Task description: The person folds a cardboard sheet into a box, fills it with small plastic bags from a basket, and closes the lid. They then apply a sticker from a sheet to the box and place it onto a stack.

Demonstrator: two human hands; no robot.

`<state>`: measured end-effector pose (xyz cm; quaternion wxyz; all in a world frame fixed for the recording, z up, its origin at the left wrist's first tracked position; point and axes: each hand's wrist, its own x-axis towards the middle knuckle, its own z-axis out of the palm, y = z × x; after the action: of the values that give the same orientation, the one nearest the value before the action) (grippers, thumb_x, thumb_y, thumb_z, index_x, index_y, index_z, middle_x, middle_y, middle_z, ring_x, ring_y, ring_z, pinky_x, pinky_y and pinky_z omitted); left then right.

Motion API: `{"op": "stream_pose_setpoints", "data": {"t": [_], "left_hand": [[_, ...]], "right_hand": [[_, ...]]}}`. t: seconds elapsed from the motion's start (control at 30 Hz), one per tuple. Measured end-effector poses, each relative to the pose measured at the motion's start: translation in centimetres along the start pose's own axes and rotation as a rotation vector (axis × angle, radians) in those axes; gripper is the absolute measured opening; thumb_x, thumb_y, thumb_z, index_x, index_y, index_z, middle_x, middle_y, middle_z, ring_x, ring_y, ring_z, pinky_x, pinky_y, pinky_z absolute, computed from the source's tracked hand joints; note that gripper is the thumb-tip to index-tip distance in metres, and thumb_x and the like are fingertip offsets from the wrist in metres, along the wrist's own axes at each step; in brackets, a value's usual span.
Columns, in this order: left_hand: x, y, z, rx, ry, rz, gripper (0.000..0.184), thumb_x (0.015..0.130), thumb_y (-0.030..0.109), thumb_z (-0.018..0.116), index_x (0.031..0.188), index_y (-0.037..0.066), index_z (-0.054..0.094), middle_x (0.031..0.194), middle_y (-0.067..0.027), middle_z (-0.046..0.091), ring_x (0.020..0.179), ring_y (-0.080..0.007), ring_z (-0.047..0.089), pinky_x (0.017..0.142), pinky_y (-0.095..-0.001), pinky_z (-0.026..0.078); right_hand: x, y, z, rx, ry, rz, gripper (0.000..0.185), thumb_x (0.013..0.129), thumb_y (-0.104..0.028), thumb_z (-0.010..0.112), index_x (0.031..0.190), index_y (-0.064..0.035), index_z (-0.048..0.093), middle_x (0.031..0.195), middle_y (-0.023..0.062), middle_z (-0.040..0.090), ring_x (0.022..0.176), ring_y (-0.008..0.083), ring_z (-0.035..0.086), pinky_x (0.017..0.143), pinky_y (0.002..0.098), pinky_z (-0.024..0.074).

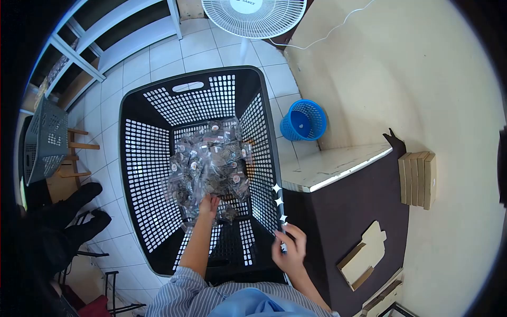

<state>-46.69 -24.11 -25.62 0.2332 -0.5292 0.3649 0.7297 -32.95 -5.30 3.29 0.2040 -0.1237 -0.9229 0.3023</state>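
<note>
A large black perforated plastic basket stands in front of me, with many clear plastic packets piled inside. The packets hold small dark and greyish items with little labels; what the items are is too small to tell. My left hand reaches down into the basket, its fingers closed at the near edge of a clear packet. By the basket's right rim is my right hand, with curled fingers and a thumb close to them. Several white four-pointed stars run along that rim up to this hand. What its fingers grip is unclear.
On the right, a dark-covered table carries a flattened cardboard box and stacked brown boxes. A blue bin and a white fan stand beyond. At left are a grey basket on a wooden stool and a person's dark-clothed legs.
</note>
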Motion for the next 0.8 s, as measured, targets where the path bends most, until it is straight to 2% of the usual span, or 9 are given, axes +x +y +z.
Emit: {"op": "stream_pose_setpoints", "data": {"t": [0.07, 0.23, 0.33, 0.43, 0.5, 0.6, 0.67, 0.7, 0.8], "left_hand": [[-2.5, 0.0, -0.5, 0.036, 0.004, 0.012, 0.021, 0.089, 0.009, 0.055, 0.107, 0.007, 0.045, 0.090, -0.0050, 0.053, 0.089, -0.0218, 0.056, 0.081, -0.0385, 0.051], [-9.6, 0.4, -0.8, 0.239, -0.113, 0.151, 0.016, 0.088, 0.006, 0.055, 0.101, 0.007, 0.047, 0.087, -0.0032, 0.053, 0.078, -0.0146, 0.056, 0.069, -0.0316, 0.049], [-13.1, 0.6, -0.8, 0.550, -0.343, 0.411, 0.011, 0.088, 0.004, 0.054, 0.099, 0.004, 0.050, 0.087, -0.0025, 0.057, 0.075, -0.0085, 0.055, 0.065, -0.0225, 0.046], [-17.1, 0.4, 0.7, 0.776, -0.441, 0.876, 0.015, 0.085, 0.001, 0.055, 0.099, 0.001, 0.050, 0.089, -0.0071, 0.057, 0.082, -0.0124, 0.055, 0.072, -0.0262, 0.045], [-17.7, 0.3, 0.2, 0.765, -0.522, 0.789, 0.031, 0.077, -0.002, 0.061, 0.105, 0.001, 0.048, 0.101, -0.0090, 0.054, 0.097, -0.0142, 0.052, 0.083, -0.0272, 0.042], [-19.5, 1.0, 1.0, 0.733, -0.609, 0.674, 0.049, 0.077, 0.011, 0.065, 0.118, 0.003, 0.040, 0.112, -0.0100, 0.048, 0.110, -0.0176, 0.047, 0.092, -0.0299, 0.038], [-20.1, 1.1, 2.2, 0.336, -0.779, 0.655, 0.067, 0.085, 0.037, 0.058, 0.136, 0.007, 0.027, 0.133, -0.0108, 0.037, 0.124, -0.0214, 0.035, 0.101, -0.0357, 0.033], [-20.4, 1.5, 2.5, 0.335, -0.779, 0.653, 0.067, 0.085, 0.037, 0.058, 0.136, 0.007, 0.027, 0.133, -0.0108, 0.037, 0.124, -0.0214, 0.035, 0.101, -0.0357, 0.033], [-19.7, 2.8, 2.0, -0.066, -1.052, 0.200, 0.076, 0.087, 0.055, 0.048, 0.141, 0.008, 0.021, 0.141, -0.0094, 0.029, 0.127, -0.0241, 0.031, 0.104, -0.0375, 0.029]], "right_hand": [[1.9, -0.5, 2.6, 0.090, -0.141, -0.010, 0.035, 0.067, 0.003, 0.064, 0.100, -0.0055, 0.061, 0.110, 0.0151, 0.053, 0.103, 0.0326, 0.052, 0.089, 0.0389, 0.0433], [2.0, -0.8, 9.3, 0.098, -0.522, 0.036, 0.066, 0.066, -0.007, 0.071, 0.126, -0.0064, 0.043, 0.133, 0.0208, 0.035, 0.121, 0.0380, 0.039, 0.100, 0.0427, 0.0348], [1.5, -1.0, 11.1, -0.026, -0.556, -0.017, 0.075, 0.065, -0.010, 0.073, 0.131, -0.0065, 0.037, 0.135, 0.0210, 0.032, 0.123, 0.0388, 0.037, 0.102, 0.0434, 0.0334], [1.1, -0.6, 12.2, 0.014, -0.538, 0.064, 0.082, 0.063, -0.007, 0.072, 0.135, -0.0070, 0.032, 0.134, 0.0215, 0.032, 0.123, 0.0397, 0.036, 0.102, 0.0438, 0.0337], [1.5, -0.6, 12.2, 0.321, -0.458, 0.172, 0.087, 0.060, -0.002, 0.070, 0.136, -0.0072, 0.029, 0.133, 0.0218, 0.032, 0.125, 0.0398, 0.033, 0.103, 0.0446, 0.0323], [1.7, -0.8, 11.7, 0.334, -0.400, 0.115, 0.084, 0.059, 0.003, 0.067, 0.134, -0.0069, 0.032, 0.131, 0.0196, 0.035, 0.125, 0.0403, 0.034, 0.104, 0.0447, 0.0320], [2.1, -0.8, 11.3, 0.366, -0.380, 0.072, 0.075, 0.061, 0.006, 0.063, 0.130, -0.0078, 0.040, 0.131, 0.0175, 0.037, 0.124, 0.0401, 0.036, 0.104, 0.0449, 0.0314], [2.4, -0.8, 10.9, 0.364, -0.381, 0.073, 0.075, 0.061, 0.006, 0.063, 0.130, -0.0078, 0.040, 0.131, 0.0175, 0.037, 0.124, 0.0401, 0.036, 0.104, 0.0449, 0.0314], [3.3, -1.7, 9.0, 0.453, -0.434, 0.051, 0.062, 0.065, 0.009, 0.055, 0.123, -0.0091, 0.050, 0.127, 0.0191, 0.038, 0.120, 0.0394, 0.042, 0.098, 0.0420, 0.0398]]}}
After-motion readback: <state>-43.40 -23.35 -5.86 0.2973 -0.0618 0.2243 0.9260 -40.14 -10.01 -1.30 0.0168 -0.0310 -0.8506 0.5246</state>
